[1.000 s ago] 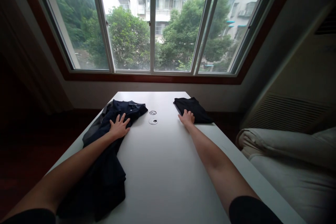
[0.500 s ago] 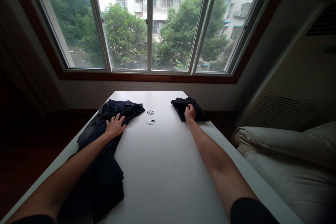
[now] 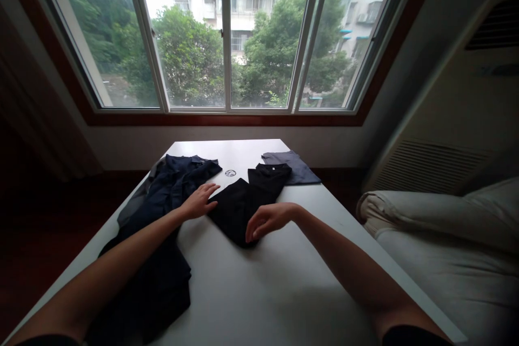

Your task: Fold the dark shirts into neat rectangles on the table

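Note:
A black garment point(image 3: 243, 200) lies stretched across the middle of the white table point(image 3: 275, 281), running from the far right toward me. My right hand point(image 3: 267, 220) hovers at its near end, fingers curled downward and apart, holding nothing that I can see. My left hand point(image 3: 200, 201) is flat with fingers stretched out, its fingertips touching the black garment's left edge. Beside that hand, a dark navy shirt point(image 3: 170, 194) lies spread along the table's left side. A folded grey garment point(image 3: 294, 166) rests at the far right corner, partly under the black one.
A round cable grommet point(image 3: 230, 173) sits in the table near the far edge. A light-coloured sofa point(image 3: 446, 238) stands close on the right. A wide window point(image 3: 227, 32) fills the wall behind the table.
My right hand pulled the black garment off the far-right pile toward the table's middle, uncovering the grey one. My left hand left the navy shirt and moved right to the black garment.

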A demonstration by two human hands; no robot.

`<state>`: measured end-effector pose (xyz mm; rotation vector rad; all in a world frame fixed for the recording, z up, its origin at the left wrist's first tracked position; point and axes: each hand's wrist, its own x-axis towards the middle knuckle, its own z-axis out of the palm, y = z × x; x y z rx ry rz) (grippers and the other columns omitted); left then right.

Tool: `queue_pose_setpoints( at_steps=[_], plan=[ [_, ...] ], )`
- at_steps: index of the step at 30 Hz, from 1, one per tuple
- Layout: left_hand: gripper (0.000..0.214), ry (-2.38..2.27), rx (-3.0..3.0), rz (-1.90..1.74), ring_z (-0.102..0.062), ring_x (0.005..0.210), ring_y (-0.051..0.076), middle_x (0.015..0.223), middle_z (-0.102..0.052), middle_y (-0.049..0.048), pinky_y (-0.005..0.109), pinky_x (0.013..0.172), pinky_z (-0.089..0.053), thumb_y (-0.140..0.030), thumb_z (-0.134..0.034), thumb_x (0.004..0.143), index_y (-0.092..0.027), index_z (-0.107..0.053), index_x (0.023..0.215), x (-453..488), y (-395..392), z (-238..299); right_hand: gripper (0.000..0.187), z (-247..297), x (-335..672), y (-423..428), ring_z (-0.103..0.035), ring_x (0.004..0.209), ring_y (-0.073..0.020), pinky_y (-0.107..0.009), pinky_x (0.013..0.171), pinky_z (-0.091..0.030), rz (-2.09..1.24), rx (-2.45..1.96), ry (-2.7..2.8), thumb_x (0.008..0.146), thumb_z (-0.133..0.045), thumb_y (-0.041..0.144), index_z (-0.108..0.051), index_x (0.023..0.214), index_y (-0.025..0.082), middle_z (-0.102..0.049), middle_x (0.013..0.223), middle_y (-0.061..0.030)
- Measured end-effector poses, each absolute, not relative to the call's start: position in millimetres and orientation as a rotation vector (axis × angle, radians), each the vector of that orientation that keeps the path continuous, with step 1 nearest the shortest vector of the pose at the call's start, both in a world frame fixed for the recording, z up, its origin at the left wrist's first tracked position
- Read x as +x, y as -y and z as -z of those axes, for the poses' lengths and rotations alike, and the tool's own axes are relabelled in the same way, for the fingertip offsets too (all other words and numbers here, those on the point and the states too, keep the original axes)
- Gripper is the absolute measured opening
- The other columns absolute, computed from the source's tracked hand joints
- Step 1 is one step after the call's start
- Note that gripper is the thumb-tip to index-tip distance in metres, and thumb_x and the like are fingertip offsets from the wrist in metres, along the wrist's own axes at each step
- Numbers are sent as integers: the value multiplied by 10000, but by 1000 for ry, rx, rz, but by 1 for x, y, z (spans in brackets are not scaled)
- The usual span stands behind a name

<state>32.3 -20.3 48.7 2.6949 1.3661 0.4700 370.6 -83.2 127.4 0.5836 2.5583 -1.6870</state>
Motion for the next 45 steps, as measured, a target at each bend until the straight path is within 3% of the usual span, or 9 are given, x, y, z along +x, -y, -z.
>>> queue_pose_setpoints(
  at_steps=[5,11,14,17,24,29,34,38,45],
  plan=[
    [720,-1341,2599,-320,-593,1299,293,1423,-613,137,417,1129,-460,-310,-629,909,-211,-415,1589,67,41,-50,338,-119,387,31,-715,936,-214,-283,858,-529,1453,1443,-3020,967,-648,466,-781,1087,179,-784,1009,-66],
    [272,-933,2634,160,-712,853,252,944,-742,45,332,752,-559,-267,-663,815,-224,-690,1082,115,114,-99,259,-85,453,-47,-707,1043,-259,-293,862,-498,490,2710,-2410,977,-588,362,-773,1071,207,-778,1100,-86],
    [141,-160,2308,490,-711,757,190,862,-735,-11,260,655,-533,-330,-693,859,-238,-701,966,138,162,-112,331,-70,467,-59,-694,1103,-275,-307,899,-493,492,2766,-2226,999,-552,439,-756,1123,210,-766,1129,-105],
    [267,-84,2401,173,-709,848,214,926,-732,33,297,769,-551,-490,-678,918,-230,-704,969,154,197,-112,457,-59,458,-64,-655,1181,-294,-346,976,-476,482,2818,-2170,1013,-505,546,-715,1225,199,-713,1236,-152],
    [1035,-568,2831,0,-615,1172,422,1391,-560,207,541,894,-555,-677,-752,766,-284,-329,1625,169,232,-91,788,-51,399,-67,-416,1416,-423,-622,1120,-334,375,2707,-2161,901,-518,807,-583,1441,236,-494,1497,-218],
    [590,-573,2804,213,-708,781,298,1141,-656,144,371,575,-534,-366,-589,923,-325,-493,1504,181,248,-79,580,-53,375,-60,-410,1401,-422,-630,1106,-346,178,2565,-2170,901,-678,579,-650,1366,233,-461,1504,-215],
    [310,-237,2589,199,-740,864,278,1024,-719,69,343,698,-579,-308,-640,836,-276,-697,1139,171,238,-79,422,-76,381,-54,-519,1318,-432,-577,1047,-468,543,2348,-2256,739,-812,313,-770,1144,206,-577,1384,-199],
    [198,102,2241,251,-740,921,243,984,-749,23,275,785,-571,-322,-668,796,-257,-704,980,139,223,-94,252,-91,384,-45,-701,876,-308,-475,834,-596,830,2117,-2255,590,-839,241,-785,835,212,-725,887,-80],
    [419,-483,2347,-167,-685,847,224,890,-729,64,246,728,-546,-632,-684,855,-232,-761,956,17,242,-204,237,-116,348,-40,-582,593,-163,-290,559,-532,1706,1995,-2322,670,-809,324,-703,847,206,-628,661,-10]
  ],
)
